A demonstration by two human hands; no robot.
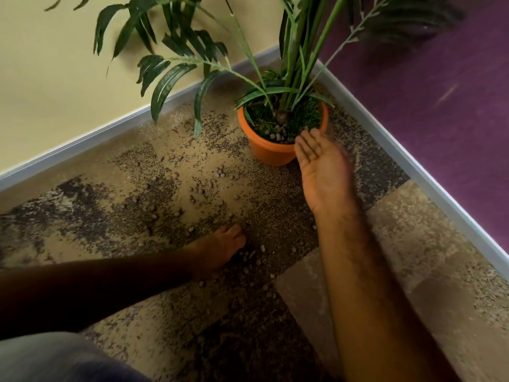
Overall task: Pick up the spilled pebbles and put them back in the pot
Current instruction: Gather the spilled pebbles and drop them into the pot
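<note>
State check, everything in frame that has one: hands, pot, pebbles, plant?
right hand: open, palm up, fingertips at the pot's rim, holds nothing visible
left hand: down on the carpet among pebbles, fingers partly hidden
pot: upright, some pebbles inside
spilled pebbles: many scattered on the carpet
plant: upright in the pot

the pot (271,154) is orange, and its plant (292,64) has dark green leaves on paler green stems. the pebbles (198,186) are dull brownish-pink on a carpet (413,244) mottled in tan and dark brown patches. one wall (55,78) is pale yellow, the other wall (440,106) deep purple, with a grey skirting (82,139).
</note>
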